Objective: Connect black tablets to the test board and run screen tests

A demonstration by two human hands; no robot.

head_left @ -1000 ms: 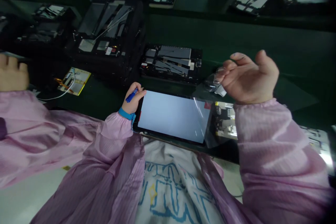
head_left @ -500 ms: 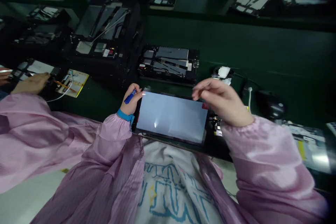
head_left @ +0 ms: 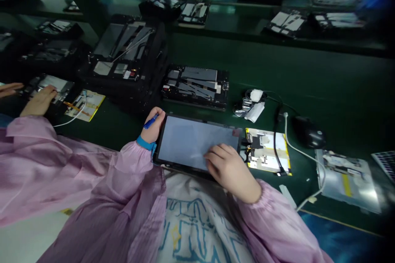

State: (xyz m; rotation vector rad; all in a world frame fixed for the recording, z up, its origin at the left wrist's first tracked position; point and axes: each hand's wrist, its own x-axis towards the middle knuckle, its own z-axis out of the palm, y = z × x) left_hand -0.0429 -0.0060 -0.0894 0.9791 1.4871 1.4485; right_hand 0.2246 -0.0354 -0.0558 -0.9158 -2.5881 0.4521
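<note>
A tablet (head_left: 185,144) with a lit, pale grey screen is tilted up against the front edge of the bench before me. My left hand (head_left: 153,125) grips its left edge and also has a blue pen (head_left: 151,121) tucked between thumb and fingers. Over the lower right of the screen lies my right hand (head_left: 226,168), fingers bent and fingertips at the glass, holding nothing. Beside the tablet's right edge sits a yellow-edged circuit board assembly (head_left: 267,144), with a black cable across it.
Behind the tablet lies a stack of opened tablet bodies (head_left: 197,84); a taller stack (head_left: 123,49) stands left. To the right are bundled cables (head_left: 254,100), a black mouse (head_left: 308,131) and a metal-backed panel (head_left: 352,181). A co-worker's hand (head_left: 41,98) works at far left.
My right hand has come down from above the tablet's upper right corner onto the lower screen. My left hand keeps its hold. The view has tilted up slightly.
</note>
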